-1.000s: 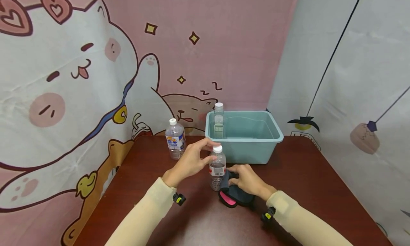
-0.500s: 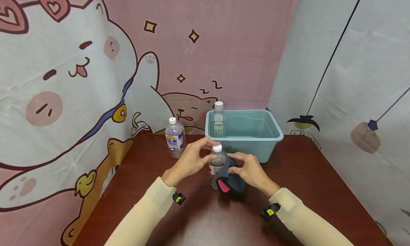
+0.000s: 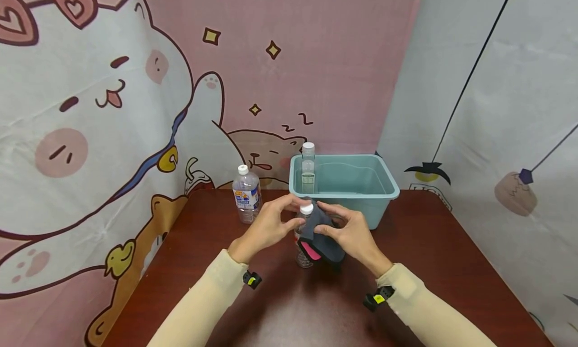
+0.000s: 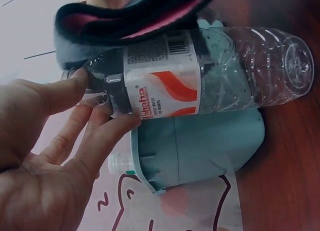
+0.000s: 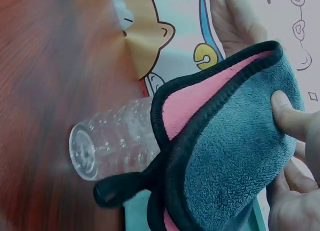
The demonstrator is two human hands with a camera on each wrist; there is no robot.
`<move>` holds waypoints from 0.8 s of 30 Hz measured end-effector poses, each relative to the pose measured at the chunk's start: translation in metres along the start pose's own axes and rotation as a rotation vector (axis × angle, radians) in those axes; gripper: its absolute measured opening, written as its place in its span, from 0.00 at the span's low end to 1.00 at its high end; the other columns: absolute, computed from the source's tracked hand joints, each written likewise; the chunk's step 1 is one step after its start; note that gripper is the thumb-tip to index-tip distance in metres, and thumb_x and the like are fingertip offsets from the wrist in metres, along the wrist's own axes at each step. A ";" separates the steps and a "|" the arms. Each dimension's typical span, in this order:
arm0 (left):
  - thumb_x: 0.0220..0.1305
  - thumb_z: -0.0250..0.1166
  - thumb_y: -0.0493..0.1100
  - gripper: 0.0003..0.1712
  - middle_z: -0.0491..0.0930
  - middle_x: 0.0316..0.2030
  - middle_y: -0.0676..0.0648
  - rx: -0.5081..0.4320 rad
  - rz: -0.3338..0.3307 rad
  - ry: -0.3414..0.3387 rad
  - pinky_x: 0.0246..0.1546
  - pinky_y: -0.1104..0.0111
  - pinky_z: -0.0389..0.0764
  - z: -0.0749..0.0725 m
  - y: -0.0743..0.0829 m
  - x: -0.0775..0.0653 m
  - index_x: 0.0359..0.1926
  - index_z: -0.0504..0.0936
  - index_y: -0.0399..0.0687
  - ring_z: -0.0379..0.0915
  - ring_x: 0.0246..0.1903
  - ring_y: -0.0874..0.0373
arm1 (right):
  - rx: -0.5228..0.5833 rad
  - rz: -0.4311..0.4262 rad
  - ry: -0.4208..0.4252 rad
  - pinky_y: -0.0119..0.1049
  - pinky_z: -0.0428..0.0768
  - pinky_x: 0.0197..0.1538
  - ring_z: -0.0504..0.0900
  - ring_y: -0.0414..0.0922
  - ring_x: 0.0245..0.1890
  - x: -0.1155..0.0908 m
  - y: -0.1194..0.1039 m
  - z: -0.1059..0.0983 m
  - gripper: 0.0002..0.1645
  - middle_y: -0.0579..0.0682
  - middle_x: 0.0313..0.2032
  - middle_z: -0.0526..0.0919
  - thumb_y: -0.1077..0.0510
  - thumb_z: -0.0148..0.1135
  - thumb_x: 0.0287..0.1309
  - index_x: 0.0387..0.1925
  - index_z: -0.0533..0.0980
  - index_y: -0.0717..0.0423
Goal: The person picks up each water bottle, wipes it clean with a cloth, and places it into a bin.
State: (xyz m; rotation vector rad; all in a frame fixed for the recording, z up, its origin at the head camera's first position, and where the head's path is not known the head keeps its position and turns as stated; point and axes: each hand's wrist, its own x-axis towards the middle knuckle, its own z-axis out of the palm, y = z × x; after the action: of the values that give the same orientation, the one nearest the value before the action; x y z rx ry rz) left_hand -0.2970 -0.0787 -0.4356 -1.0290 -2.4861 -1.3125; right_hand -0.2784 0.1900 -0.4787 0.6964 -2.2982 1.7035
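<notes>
A clear plastic water bottle point(image 4: 162, 78) with a white, red-marked label and white cap stands upright on the table. My left hand point(image 3: 268, 221) holds it near the top, thumb and fingers around the neck and shoulder. My right hand point(image 3: 356, 234) grips a folded grey cleaning cloth point(image 5: 235, 151) with pink inside, black edging and a hanging loop. The cloth lies along the bottle's right side and covers part of its upper body in the head view. In the right wrist view, only the bottle's lower part shows beyond the cloth.
Behind the hands stands a light blue plastic bin point(image 3: 345, 196), with a clear capped bottle point(image 3: 308, 174) upright inside its left end. A larger clear bottle point(image 3: 247, 199) with a blue-and-white label stands left on the dark red table point(image 3: 429, 267). Printed curtains hang behind.
My right hand has lifted the cloth from beside the bottle's lower part, up and left against its upper part. My left hand stays at the bottle's top.
</notes>
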 end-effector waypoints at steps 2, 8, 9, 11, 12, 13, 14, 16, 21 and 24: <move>0.74 0.81 0.34 0.29 0.92 0.67 0.46 0.001 0.006 0.002 0.68 0.54 0.93 0.000 0.000 0.001 0.72 0.87 0.54 0.93 0.64 0.46 | 0.016 -0.008 -0.003 0.36 0.94 0.61 0.94 0.58 0.67 0.001 -0.002 0.001 0.41 0.55 0.71 0.90 0.58 0.88 0.66 0.79 0.83 0.45; 0.74 0.81 0.34 0.28 0.92 0.67 0.47 0.001 -0.009 0.003 0.70 0.52 0.92 0.000 0.000 0.001 0.71 0.88 0.54 0.93 0.64 0.48 | 0.024 -0.034 0.002 0.24 0.88 0.66 0.92 0.40 0.68 -0.002 -0.003 0.000 0.30 0.60 0.74 0.88 0.59 0.74 0.81 0.79 0.82 0.54; 0.74 0.81 0.34 0.29 0.92 0.67 0.47 -0.001 -0.010 0.002 0.70 0.52 0.92 0.000 0.000 0.001 0.71 0.88 0.55 0.93 0.64 0.48 | 0.023 -0.037 0.001 0.24 0.87 0.66 0.90 0.37 0.68 -0.002 -0.002 -0.001 0.28 0.60 0.74 0.88 0.60 0.72 0.83 0.79 0.82 0.54; 0.74 0.81 0.33 0.29 0.92 0.67 0.47 -0.004 -0.011 0.002 0.69 0.52 0.92 0.000 -0.001 0.001 0.71 0.88 0.55 0.94 0.63 0.49 | 0.029 -0.037 -0.006 0.23 0.86 0.68 0.88 0.33 0.70 -0.003 0.000 -0.002 0.27 0.59 0.75 0.87 0.60 0.70 0.85 0.79 0.82 0.54; 0.74 0.81 0.33 0.29 0.92 0.67 0.48 -0.002 -0.012 0.001 0.69 0.52 0.92 0.000 -0.001 0.001 0.71 0.88 0.56 0.94 0.63 0.50 | 0.027 -0.036 -0.009 0.24 0.86 0.68 0.88 0.32 0.70 -0.002 0.002 -0.003 0.27 0.58 0.75 0.87 0.60 0.71 0.84 0.78 0.83 0.53; 0.74 0.81 0.33 0.29 0.92 0.67 0.48 0.002 -0.010 0.003 0.69 0.53 0.92 0.000 -0.001 0.001 0.71 0.88 0.56 0.94 0.63 0.50 | 0.023 -0.031 -0.010 0.25 0.87 0.67 0.88 0.32 0.70 -0.002 0.003 -0.003 0.27 0.57 0.74 0.88 0.60 0.73 0.82 0.77 0.84 0.52; 0.74 0.80 0.33 0.30 0.92 0.67 0.48 0.003 -0.003 0.005 0.69 0.53 0.92 -0.001 -0.001 0.001 0.72 0.88 0.56 0.94 0.63 0.50 | 0.017 -0.025 -0.009 0.26 0.88 0.66 0.89 0.33 0.69 -0.001 0.005 -0.002 0.28 0.56 0.74 0.88 0.60 0.75 0.81 0.76 0.85 0.51; 0.74 0.80 0.32 0.30 0.92 0.67 0.48 0.008 0.000 0.007 0.68 0.53 0.93 -0.001 0.000 0.000 0.72 0.88 0.55 0.94 0.63 0.50 | 0.005 -0.014 -0.006 0.28 0.90 0.65 0.91 0.36 0.68 0.001 0.008 -0.001 0.28 0.55 0.72 0.89 0.60 0.77 0.77 0.75 0.86 0.50; 0.75 0.79 0.30 0.31 0.92 0.68 0.47 0.008 -0.013 0.004 0.68 0.51 0.93 -0.004 0.000 -0.001 0.73 0.88 0.56 0.93 0.64 0.47 | -0.037 0.030 -0.022 0.31 0.91 0.64 0.91 0.46 0.62 0.004 0.014 0.003 0.31 0.55 0.71 0.89 0.58 0.80 0.76 0.76 0.86 0.48; 0.74 0.79 0.29 0.31 0.92 0.68 0.47 -0.002 -0.021 -0.003 0.67 0.50 0.93 -0.005 0.000 -0.002 0.72 0.88 0.56 0.93 0.64 0.47 | -0.073 0.047 -0.044 0.35 0.92 0.65 0.90 0.50 0.65 0.005 0.013 0.003 0.31 0.54 0.72 0.88 0.55 0.80 0.76 0.77 0.85 0.48</move>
State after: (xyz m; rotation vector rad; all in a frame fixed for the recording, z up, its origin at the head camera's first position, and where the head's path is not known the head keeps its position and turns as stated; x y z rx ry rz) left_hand -0.2963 -0.0833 -0.4331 -1.0090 -2.5044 -1.3207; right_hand -0.2885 0.1890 -0.4889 0.6777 -2.4110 1.6305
